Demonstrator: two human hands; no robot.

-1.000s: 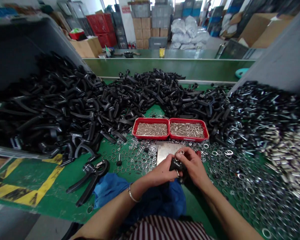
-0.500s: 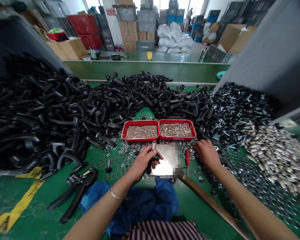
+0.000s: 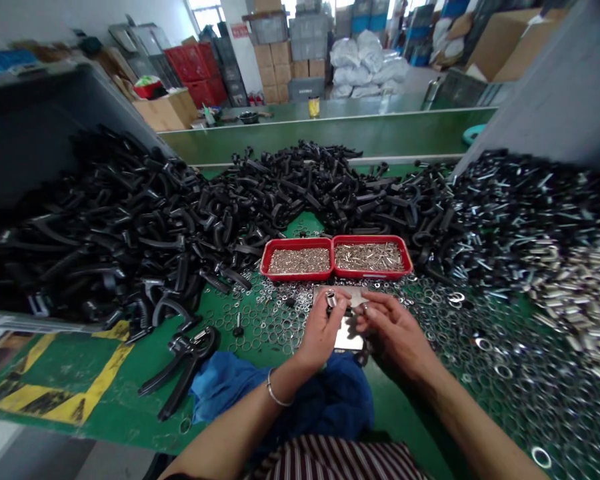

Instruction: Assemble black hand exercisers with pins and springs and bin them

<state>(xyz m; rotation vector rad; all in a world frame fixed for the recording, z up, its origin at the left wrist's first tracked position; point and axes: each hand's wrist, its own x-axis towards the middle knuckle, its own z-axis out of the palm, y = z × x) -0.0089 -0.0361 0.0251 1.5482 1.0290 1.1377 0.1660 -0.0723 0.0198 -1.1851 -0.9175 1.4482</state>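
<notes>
My left hand (image 3: 323, 333) is closed around a small metal spring (image 3: 331, 300) joined to a black piece that is mostly hidden by the fingers. My right hand (image 3: 393, 327) is close on its right, thumb and fingertips pinched together at the black piece; what they hold is too small to make out. Beneath both hands lies a shiny metal plate (image 3: 349, 341). At the left, a black hand grip exerciser (image 3: 183, 367) with a spring lies on the green table, near a black-headed bolt (image 3: 238, 325).
Two red trays (image 3: 296, 277) of small metal parts stand beyond my hands. Black handles (image 3: 170, 220) are heaped left and behind. Loose metal rings (image 3: 520, 373) cover the right side, beside piled silver cylinders (image 3: 575, 293). A blue cloth (image 3: 230, 380) lies in front.
My right hand has moved left from the rings beside the right tray to meet my left hand. The spring in my left hand has tilted, and the camera view has shifted.
</notes>
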